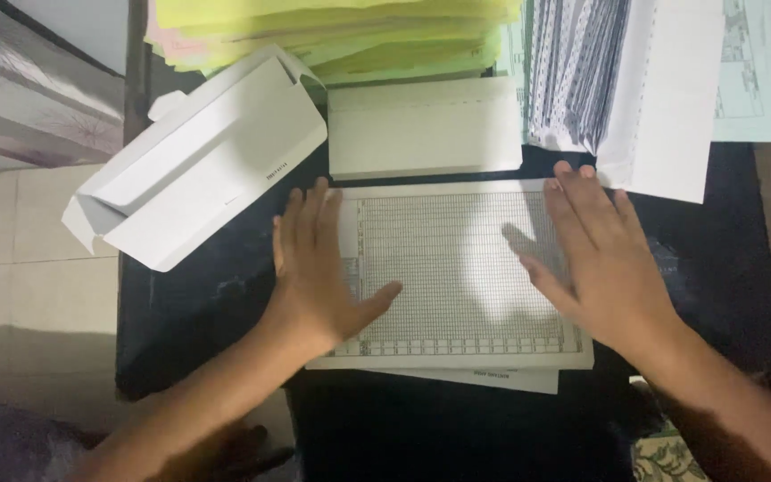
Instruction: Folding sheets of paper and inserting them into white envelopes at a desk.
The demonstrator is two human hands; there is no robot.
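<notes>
The left hand (319, 268) lies flat, fingers together, on the left edge of a gridded sheet (457, 272) on the dark table (198, 312); the right hand (604, 259) presses flat on its right edge, holding nothing.

Dim indoor light from above, soft overall blur, bright papers (slightly washed out), dark murky lower corners

One view only, from the head camera, looking almost straight down on a dark table (189, 312), close in. The forearms enter from six o'clock, the left hand (314, 268) and right hand (604, 259) mid-frame on a gridded sheet (457, 268). Paper stacks (332, 36) are cut off at twelve. Floor tiles (37, 268) show at nine, dim and perhaps blurred.
</notes>
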